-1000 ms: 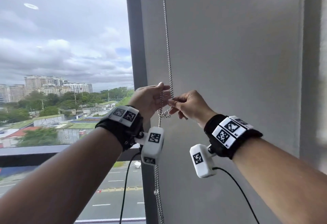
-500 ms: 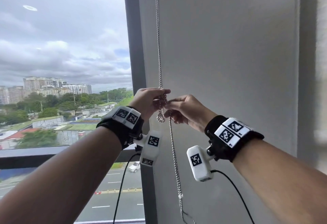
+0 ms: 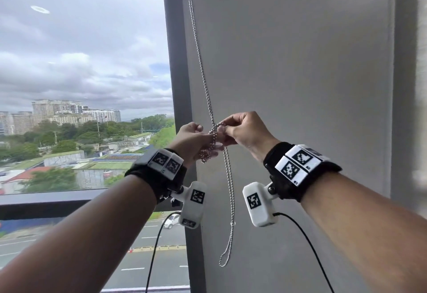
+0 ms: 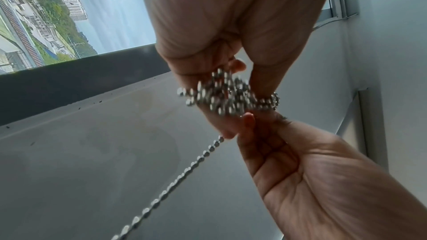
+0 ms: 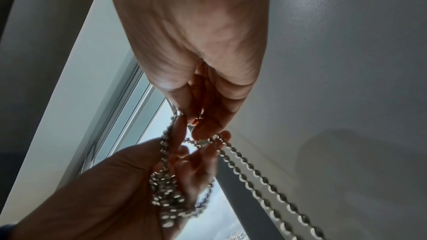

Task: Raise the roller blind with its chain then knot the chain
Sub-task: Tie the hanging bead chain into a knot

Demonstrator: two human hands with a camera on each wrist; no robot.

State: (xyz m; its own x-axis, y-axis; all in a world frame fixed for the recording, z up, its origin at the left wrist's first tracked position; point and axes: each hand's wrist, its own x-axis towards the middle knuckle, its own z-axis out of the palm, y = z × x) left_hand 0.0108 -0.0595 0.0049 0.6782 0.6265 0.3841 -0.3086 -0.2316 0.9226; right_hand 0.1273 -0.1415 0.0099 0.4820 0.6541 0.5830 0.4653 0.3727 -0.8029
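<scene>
Head view is showing your two arms reaching up and forward, and the hands are meeting right at the chain (image 3: 209,107). Your left hand (image 3: 193,139) is curling its fingers round a small bunch of chain beads. Your right hand (image 3: 245,130) is pinching the chain just beside that bunch, so the two hands are almost touching. Both hands are about as near to the chain as each other.

The chain is running straight up and down. It is coming down from the top, passing between your hands, and two strands are hanging below them to a loop end (image 3: 224,260). So the long line is going up and down, and the loose part for the knot is lying under your hands, a bit to the right.

Behind the chain, the grey roller blind (image 3: 300,73) is filling the right side. Past the dark window frame (image 3: 176,84) on the left, the window (image 3: 80,61) is showing sky and buildings.

I think the knot is getting made now, and it is not looking pulled tight yet.
</scene>
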